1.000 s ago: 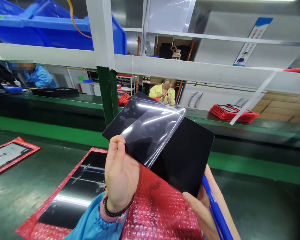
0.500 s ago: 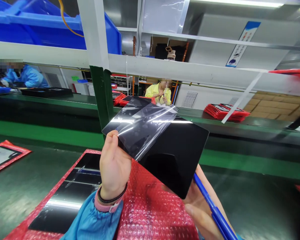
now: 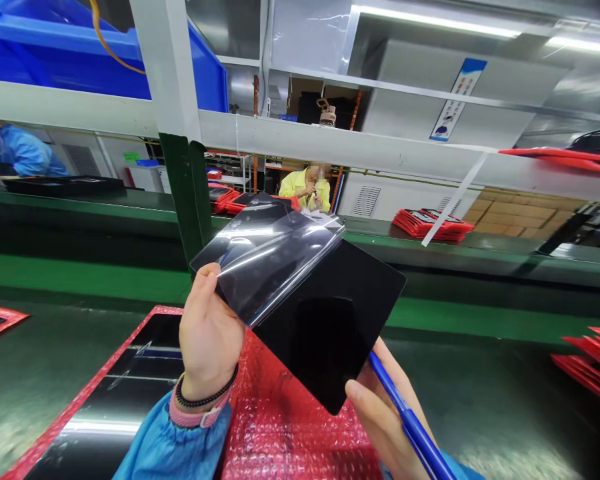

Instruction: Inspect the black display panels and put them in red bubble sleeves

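Note:
A glossy black screen panel [image 3: 325,327] is held tilted in front of me, between both hands. Clear plastic film [image 3: 275,267] covers its left part, ending in a raised, curled edge across the panel. At the panel's left edge, my left hand [image 3: 210,333] is closed with the film pinched under its thumb; whether it grips the panel too is hidden. My right hand [image 3: 390,413] grips the panel's lower right edge, thumb near the bottom corner, and also holds a blue pen [image 3: 410,420]. Beneath lies red bubble wrap [image 3: 290,427].
Another black panel [image 3: 115,393] lies on red bubble wrap at left. Red-wrapped stacks sit at right [image 3: 595,367] and on the ledge [image 3: 430,225]. A green post [image 3: 183,193] stands behind the panel. Across the bench are people in yellow [image 3: 300,187] and blue [image 3: 25,152].
My view has turned slightly right, so the background sits further left and more of the right-hand stack shows. The panel's lower corner has dipped a little. Both hands keep their holds.

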Tool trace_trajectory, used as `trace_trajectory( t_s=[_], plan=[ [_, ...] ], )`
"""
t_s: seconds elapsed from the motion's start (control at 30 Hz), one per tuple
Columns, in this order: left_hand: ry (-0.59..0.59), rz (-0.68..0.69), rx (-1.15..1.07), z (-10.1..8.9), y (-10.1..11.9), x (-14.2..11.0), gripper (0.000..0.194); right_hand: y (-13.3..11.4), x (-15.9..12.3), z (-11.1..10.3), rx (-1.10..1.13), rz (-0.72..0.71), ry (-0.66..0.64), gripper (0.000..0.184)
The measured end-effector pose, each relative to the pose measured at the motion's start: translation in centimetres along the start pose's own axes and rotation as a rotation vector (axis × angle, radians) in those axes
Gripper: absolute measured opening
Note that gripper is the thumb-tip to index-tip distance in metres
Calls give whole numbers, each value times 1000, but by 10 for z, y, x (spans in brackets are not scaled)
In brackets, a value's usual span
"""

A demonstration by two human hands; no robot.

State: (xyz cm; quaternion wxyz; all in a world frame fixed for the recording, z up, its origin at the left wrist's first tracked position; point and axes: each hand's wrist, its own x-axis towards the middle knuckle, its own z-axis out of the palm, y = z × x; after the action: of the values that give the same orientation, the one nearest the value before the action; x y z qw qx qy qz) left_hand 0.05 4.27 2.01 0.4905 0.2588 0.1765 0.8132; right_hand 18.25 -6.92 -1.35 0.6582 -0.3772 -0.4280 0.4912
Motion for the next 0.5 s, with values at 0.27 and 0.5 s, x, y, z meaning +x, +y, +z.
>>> trace_trajectory(
  t_s=[0.27,0.5],
  plan=[
    [92,-96,100,-4,10,16,7,-11,13,18,72,17,26,22],
    [-5,14,83,-28,2,35,9,-7,7,9,6,-22,114,38]
  ],
)
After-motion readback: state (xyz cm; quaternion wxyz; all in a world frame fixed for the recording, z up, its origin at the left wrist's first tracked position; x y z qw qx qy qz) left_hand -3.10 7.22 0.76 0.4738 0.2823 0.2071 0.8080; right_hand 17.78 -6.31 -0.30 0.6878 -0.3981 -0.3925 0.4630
